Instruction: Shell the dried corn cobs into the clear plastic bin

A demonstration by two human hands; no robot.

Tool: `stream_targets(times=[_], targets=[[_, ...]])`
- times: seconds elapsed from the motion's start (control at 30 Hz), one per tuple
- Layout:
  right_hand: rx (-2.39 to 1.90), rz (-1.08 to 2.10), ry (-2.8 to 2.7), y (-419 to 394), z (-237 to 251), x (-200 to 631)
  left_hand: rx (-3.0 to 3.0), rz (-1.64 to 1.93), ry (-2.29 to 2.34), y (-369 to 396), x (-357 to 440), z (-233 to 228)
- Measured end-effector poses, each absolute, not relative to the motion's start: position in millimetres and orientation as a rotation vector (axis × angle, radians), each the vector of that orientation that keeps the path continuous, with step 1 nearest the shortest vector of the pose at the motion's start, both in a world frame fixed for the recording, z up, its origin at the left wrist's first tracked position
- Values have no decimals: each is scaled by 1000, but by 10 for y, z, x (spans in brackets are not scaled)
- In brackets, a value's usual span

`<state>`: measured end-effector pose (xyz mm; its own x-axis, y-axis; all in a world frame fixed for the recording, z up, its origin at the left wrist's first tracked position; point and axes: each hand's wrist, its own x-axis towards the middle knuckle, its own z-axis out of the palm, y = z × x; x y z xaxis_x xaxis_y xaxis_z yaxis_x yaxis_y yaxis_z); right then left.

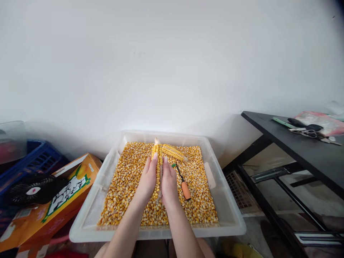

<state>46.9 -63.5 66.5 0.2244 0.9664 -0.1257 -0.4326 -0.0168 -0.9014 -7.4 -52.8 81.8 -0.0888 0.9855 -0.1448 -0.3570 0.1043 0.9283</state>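
Above a bed of loose corn kernels [126,186], a yellow ear of corn [157,148] points away from me. My left hand [149,175] is closed round its left side. Pressed against the right side is my right hand [168,177], also closed. A greyish strip runs between the ear and the right palm; I cannot tell whether it is a bare part or a separate cob. Another partly stripped ear of corn [173,152] lies on the kernels beyond my right hand. Beside that hand rests a tool with an orange handle [186,191] and a dark shaft.
The kernels fill a translucent plastic tub [225,215]. On the left are an orange cardboard box [67,195], a black fan [29,191] and a blue crate [44,150]. At right, a black table [303,150] carries scissors [306,132]. A white wall [172,71] stands behind.
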Motion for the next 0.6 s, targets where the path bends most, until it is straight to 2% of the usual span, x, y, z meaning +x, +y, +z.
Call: stream_targets(times=[0.6], targets=[[-1150,1127,-855,-631,637,481,807,1318,1126,-529,-106,737]])
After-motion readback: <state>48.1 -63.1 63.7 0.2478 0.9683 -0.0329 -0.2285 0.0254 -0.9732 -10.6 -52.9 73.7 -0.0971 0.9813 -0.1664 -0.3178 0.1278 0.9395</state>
